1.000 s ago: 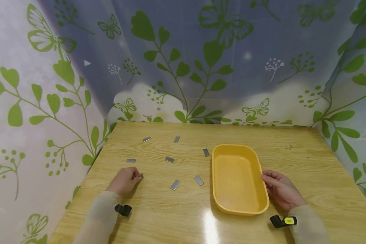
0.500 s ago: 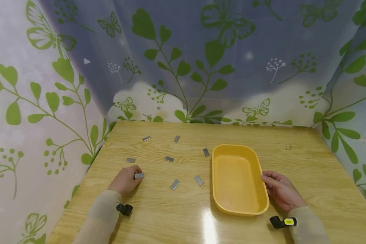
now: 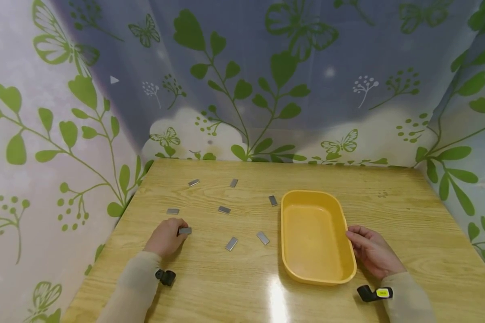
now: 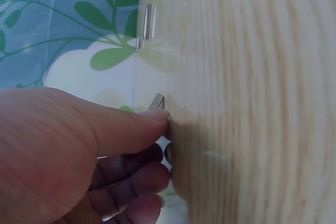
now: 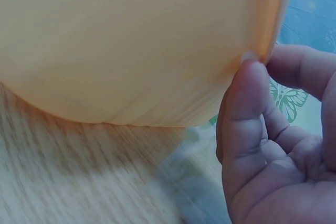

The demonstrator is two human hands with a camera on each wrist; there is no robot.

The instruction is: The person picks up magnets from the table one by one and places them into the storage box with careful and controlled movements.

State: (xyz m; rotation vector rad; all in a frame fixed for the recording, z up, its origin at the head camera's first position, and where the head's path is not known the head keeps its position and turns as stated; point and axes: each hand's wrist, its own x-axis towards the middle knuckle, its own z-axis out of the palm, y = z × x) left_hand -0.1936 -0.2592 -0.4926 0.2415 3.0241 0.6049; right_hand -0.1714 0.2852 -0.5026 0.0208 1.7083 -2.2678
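My left hand [image 3: 165,237] pinches a small flat grey metal block [image 3: 185,230] between thumb and fingers, just at the tabletop. Close up in the left wrist view, only the tip of that metal block [image 4: 157,102] shows past the thumb; the rest is covered. On the right, my right hand [image 3: 376,251] holds the right rim of a yellow plastic tub [image 3: 313,235], whose inside is bare. Thumb and index finger pinch the tub wall [image 5: 157,51] in the right wrist view. Several similar blocks lie apart on the table, one [image 3: 231,244] between the left hand and the tub.
The wood-grain table [image 3: 210,287] carries further grey blocks, among them one [image 3: 173,211] beyond the left hand and one [image 3: 272,200] near the tub's left side. A curtain [image 3: 242,80] with leaf and butterfly prints stands around the back and sides.
The block in my left hand has turned from nearly edge-on to showing its flat face. The left hand has shifted barely; the right hand and tub have stayed put.
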